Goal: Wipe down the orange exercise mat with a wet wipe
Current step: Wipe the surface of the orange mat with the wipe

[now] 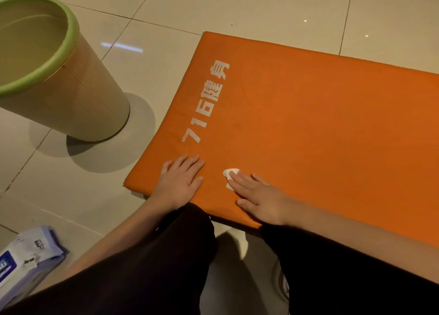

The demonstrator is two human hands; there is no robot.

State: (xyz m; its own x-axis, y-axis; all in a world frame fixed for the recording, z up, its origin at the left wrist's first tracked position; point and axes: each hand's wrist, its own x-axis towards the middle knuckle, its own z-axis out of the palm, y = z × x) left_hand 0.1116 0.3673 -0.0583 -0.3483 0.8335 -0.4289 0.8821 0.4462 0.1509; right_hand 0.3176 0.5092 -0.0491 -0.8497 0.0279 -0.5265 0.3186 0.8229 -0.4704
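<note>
The orange exercise mat [320, 129] lies flat on the tiled floor, with white printed characters along its left end. My left hand [181, 180] rests flat on the mat's near left corner, fingers straight. My right hand [259, 198] lies flat beside it, fingers extended, pressing a white wet wipe [231, 173] against the mat. Only a small part of the wipe shows past my fingertips; the rest is hidden under the hand.
A beige waste bin with a green rim [54, 77] stands on the floor left of the mat. A pack of wet wipes [26, 257] lies at the lower left by my knee. My dark-trousered legs fill the bottom of the view.
</note>
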